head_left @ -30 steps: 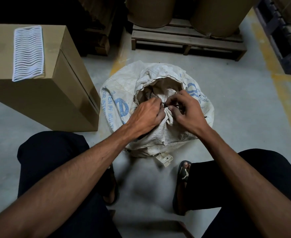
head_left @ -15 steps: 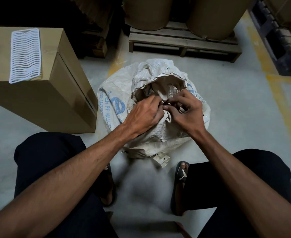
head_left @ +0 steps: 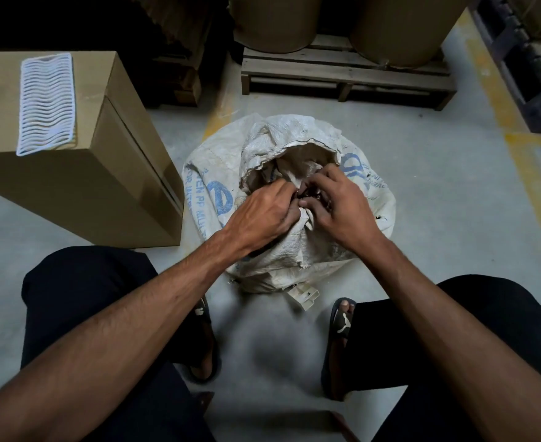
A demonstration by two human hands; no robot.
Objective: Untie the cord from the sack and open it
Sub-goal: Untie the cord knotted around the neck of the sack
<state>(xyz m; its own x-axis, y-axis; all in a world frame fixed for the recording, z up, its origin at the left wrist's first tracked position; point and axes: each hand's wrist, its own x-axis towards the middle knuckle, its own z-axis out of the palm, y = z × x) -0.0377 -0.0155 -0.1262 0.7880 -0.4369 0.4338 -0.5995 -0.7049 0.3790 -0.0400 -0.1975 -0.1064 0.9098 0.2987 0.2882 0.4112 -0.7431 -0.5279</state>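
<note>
I see the white sack (head_left: pixel 290 250) on the floor (head_left: pixel 438 199) between my feet, and both my left hand (head_left: pixel 263 215) and right hand (head_left: pixel 337 208) pinch the dark cord (head_left: pixel 307 195), mostly hidden under my fingers.

cardboard box (head_left: pixel 109 199) (white grille (head_left: pixel 46 103) on top), wooden pallet (head_left: pixel 342 76)
</note>
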